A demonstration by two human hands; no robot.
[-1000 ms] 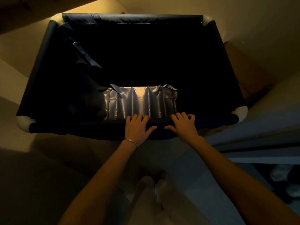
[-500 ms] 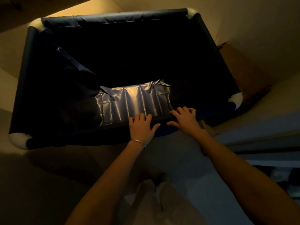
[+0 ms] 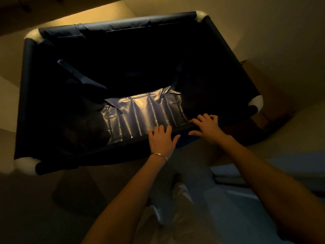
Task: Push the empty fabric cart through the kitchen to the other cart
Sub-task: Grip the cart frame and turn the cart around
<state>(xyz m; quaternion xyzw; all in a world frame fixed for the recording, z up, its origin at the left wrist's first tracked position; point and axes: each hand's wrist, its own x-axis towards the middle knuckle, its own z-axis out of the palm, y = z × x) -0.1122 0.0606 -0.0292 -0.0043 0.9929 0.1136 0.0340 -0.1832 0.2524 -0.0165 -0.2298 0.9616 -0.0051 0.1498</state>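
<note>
My left hand (image 3: 162, 140) and right hand (image 3: 206, 126) have fingers (image 3: 161, 129) curled over the fabric cart (image 3: 26, 85) rail. Its right corner sits near the cardboard box (image 3: 260, 92) and may snag.

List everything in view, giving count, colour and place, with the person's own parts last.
fabric cart: one, dark navy, centre of view
corner caps: four, white, at the cart's rim corners
shiny patch: one, silvery blue, inside the cart's near wall
cardboard box: one, brown, beyond the cart's right side
bracelet: one, metallic, left wrist
left hand: one, on the cart's near rail
right hand: one, on the same rail, further right
legs: light trousers, bottom centre
</note>
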